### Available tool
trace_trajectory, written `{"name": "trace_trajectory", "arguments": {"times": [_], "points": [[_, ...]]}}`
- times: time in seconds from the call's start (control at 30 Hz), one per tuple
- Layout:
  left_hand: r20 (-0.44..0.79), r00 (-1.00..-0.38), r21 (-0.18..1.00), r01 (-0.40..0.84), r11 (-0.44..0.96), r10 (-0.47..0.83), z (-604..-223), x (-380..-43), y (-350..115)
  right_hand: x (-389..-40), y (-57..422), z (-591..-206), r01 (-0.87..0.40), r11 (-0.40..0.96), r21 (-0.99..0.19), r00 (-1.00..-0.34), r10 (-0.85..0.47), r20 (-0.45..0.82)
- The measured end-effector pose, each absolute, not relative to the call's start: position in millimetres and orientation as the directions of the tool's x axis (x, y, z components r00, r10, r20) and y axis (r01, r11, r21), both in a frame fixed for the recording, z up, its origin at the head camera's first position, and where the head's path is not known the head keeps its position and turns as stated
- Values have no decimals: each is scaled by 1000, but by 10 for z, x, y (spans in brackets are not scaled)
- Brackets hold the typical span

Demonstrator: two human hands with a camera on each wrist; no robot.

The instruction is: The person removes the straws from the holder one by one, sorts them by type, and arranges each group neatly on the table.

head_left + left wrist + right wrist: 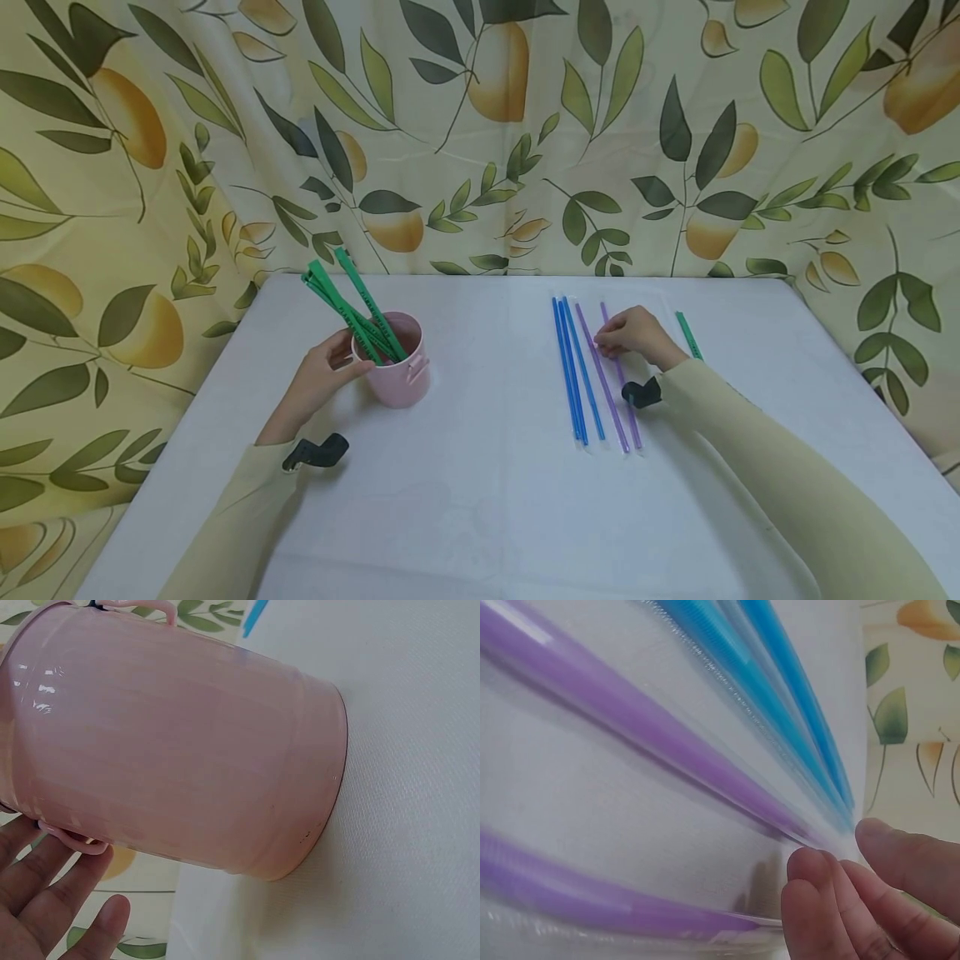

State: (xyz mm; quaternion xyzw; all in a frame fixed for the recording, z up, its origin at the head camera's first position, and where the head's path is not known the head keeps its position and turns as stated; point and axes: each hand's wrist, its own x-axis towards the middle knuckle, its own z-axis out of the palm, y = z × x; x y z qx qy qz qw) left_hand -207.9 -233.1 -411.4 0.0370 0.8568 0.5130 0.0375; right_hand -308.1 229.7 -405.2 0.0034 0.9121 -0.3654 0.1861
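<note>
A pink bucket [399, 385] with small side handles stands upright at the left, holding several green drinking straws [360, 321] that lean left. My left hand [318, 379] grips the bucket at its rim, with the thumb across the near side; in the left wrist view its fingers [56, 889] are at a handle. To the right, my right hand [637, 337] is just above two purple straws [600, 375] in clear wrappers. Its thumb and bent fingers [810, 900] stand apart with nothing visible between them. Several wrapped blue straws [572, 375] lie left of the purple ones.
One more green straw [688, 335] lies beyond the right forearm, partly hidden by it. A white cloth [480, 500] covers the table. Behind the table's far edge hangs a curtain [465, 192] patterned with leaves and fruit. Dark bands [318, 451] sit at both wrists.
</note>
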Motion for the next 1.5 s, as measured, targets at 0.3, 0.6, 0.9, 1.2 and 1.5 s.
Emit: {"name": "trace_trajectory", "arguments": {"times": [0.3,0.6,0.9,1.2,1.5], "points": [[-21,-995,878,30,477,101,-4123,-2062,-2322,-3059,2332,-4012,71,724,-686,-945,-171,-278],[-32,-996,874,14,486,87,-4147,-2062,-2332,-3022,2355,-3955,-98,595,-798,-967,-247,-65],[-42,-995,876,7,483,90,-4129,-2062,-2328,-2907,2270,-3814,-238,501,-832,-955,-278,105],[-39,-995,874,9,485,90,-4095,-2062,-2316,-2847,2110,-3672,-371,286,-883,-900,-346,266],[-27,-995,874,23,486,95,-4089,-2064,-2312,-2859,1775,-3551,-392,209,-896,-876,-384,294]]}}
